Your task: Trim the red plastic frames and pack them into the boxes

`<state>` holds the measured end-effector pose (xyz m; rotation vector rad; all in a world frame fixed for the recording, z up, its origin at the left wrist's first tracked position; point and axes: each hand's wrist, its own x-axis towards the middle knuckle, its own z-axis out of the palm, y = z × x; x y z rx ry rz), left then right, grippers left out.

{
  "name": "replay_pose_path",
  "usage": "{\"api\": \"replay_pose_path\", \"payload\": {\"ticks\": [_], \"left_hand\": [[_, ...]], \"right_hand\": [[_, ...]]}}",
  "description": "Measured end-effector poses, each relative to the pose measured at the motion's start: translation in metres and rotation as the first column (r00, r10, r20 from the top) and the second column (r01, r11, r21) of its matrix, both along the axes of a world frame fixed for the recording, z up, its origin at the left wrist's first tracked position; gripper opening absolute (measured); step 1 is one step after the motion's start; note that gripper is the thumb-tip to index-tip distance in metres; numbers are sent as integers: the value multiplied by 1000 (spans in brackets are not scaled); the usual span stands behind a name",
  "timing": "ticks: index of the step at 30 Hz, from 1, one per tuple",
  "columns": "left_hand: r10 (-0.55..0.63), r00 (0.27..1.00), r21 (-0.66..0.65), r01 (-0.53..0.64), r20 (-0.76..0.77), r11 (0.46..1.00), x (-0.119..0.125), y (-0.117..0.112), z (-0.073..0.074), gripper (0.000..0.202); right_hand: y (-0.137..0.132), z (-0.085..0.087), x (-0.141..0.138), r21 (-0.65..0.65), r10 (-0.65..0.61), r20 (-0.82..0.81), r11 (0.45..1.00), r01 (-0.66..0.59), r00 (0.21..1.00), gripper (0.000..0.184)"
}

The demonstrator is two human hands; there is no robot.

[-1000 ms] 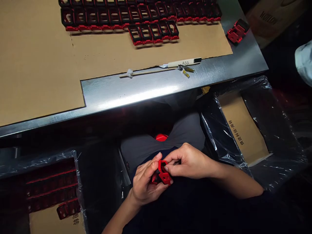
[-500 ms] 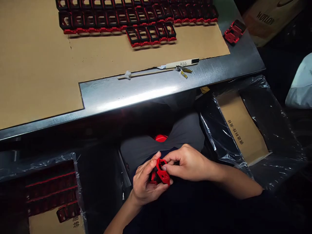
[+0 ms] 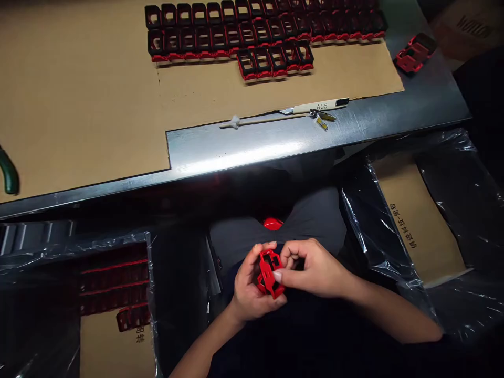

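Steel workbench (image 3: 252, 149) across the top of the view, with a cardboard sheet (image 3: 86, 105) laid over it. Rows of black-and-red plastic frames (image 3: 236, 37) sit on the cardboard, the far ones cut off by the top edge. Near the sheet's front edge: a utility knife (image 3: 315, 107) marked A55, a thin wooden stick (image 3: 260, 121) with a white tuft, and a small metal clip (image 3: 322, 119). One loose red part (image 3: 413, 53) lies on bare steel at the right. A green handle (image 3: 8, 176) is cut off at the left edge.

Below the bench are two plastic-lined cartons. The left carton (image 3: 149, 294) holds stacked frames (image 3: 114, 283), dim and hard to make out. The right carton (image 3: 378, 231) has a printed cardboard sheet (image 3: 417, 226) inside. A red object (image 3: 273, 224) rests at the person's grey-trousered lap (image 3: 307, 220), mostly hidden, so probably a tool grip, but can't be sure.

Red plastic frame (image 3: 269, 272) is held in front of the torso, above the lap, well below the bench. It's an open, windowed shape, tilted, its lower part partly covered by fingers. Left hand (image 3: 252, 286) cups it from below, fingers curled round. Right hand (image 3: 315, 270) grips it from the side between thumb and fingertips. Neither hand is released.
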<state>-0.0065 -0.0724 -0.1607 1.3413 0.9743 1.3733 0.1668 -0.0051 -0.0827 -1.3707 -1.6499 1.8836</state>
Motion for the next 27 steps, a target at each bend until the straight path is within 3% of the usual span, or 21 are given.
{"api": "replay_pose_path", "payload": {"ticks": [3,5,8,10,16,27], "left_hand": [[9,1000,33,-8,-17,999,1,1,-1,83],[17,999,-12,-16,29,1000,3,0,1,80],[-21,995,-98,31,100,995,5,-2,7,77],[-72,982,-138,97,174,986,6,-3,10,74],[-97,926,-195,177,364,965,9,-2,9,71],[-121,921,-198,205,371,959,5,-8,-1,73]], "right_hand": [[0,6,-6,300,25,173,951,-77,985,32],[2,6,-5,343,14,171,937,-73,985,40],[6,-1,2,158,-135,38,979,128,990,45],[7,-8,6,16,-208,-48,978,209,977,46],[-1,-14,7,-342,-149,-311,939,35,939,48],[-4,-14,0,-353,-143,-262,935,43,955,35]]}}
